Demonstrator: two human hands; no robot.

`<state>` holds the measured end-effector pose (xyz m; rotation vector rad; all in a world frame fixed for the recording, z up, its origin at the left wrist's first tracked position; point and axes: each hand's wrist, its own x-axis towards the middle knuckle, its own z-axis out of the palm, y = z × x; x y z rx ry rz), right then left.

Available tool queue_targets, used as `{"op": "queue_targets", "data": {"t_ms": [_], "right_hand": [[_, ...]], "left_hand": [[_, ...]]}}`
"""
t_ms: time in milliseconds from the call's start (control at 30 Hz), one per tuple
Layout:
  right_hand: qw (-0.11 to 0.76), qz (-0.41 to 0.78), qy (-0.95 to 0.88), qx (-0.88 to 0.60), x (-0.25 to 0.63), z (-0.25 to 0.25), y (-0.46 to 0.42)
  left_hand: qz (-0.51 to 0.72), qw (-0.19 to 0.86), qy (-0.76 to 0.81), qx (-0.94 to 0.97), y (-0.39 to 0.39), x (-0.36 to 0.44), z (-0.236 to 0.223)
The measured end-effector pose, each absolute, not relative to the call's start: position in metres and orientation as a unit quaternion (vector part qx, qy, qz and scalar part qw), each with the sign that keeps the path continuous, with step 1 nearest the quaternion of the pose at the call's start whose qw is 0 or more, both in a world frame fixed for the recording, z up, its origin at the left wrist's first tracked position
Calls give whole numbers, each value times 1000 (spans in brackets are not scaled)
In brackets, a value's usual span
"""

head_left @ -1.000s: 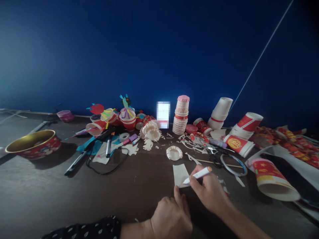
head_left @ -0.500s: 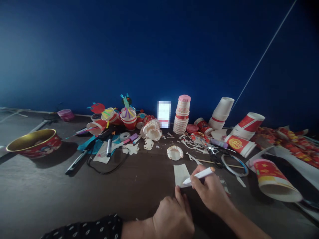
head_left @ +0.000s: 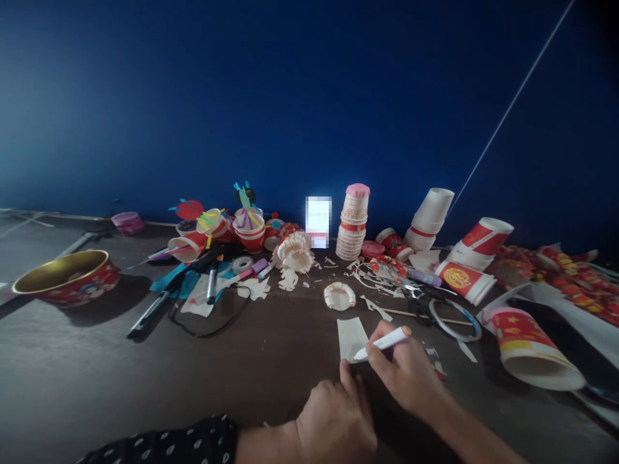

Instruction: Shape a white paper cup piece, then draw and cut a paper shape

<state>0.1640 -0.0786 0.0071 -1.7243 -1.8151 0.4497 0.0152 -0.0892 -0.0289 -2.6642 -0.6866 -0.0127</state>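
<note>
While my right hand (head_left: 409, 374) closes narrowly around a white marker (head_left: 384, 341) with an orange end, its tip sits at the lower part of a cream paper piece (head_left: 351, 338); whether it touches, I cannot tell.

Item: the paper piece, lying flat on the dark table (head_left: 120, 380), toward the near edge and about mid-length. No mark shows on it that I can make out.

Item: my left hand (head_left: 336, 415), holding nothing, fingers curled and pressed at the paper's near edge, a dotted sleeve (head_left: 159, 443) at the wrist.

Done so far, going by the table: a small paper-cup ring (head_left: 339, 296) just beyond the paper, a frilled cut cup (head_left: 294, 252) toward the far edge, and a cut paper shape (head_left: 288, 279) beside it, with scraps (head_left: 374, 274) strewn to the right.

Left as they stand: a stack of printed paper cups (head_left: 351, 222) by the far edge, and a toppled red-printed cup (head_left: 529, 348) at the right end.

Also present: black-handled scissors (head_left: 418, 303), a tape roll (head_left: 242, 264), and a gold-lined red tin bowl (head_left: 65, 278) at the left end, against a blue wall (head_left: 290, 96).
</note>
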Motion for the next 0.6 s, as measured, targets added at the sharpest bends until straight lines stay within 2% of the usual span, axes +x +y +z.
{"op": "queue_targets", "data": {"t_ms": [600], "right_hand": [[293, 154, -658, -676, 167, 5, -75]], "left_hand": [[15, 198, -246, -949, -90, 16, -24]]}}
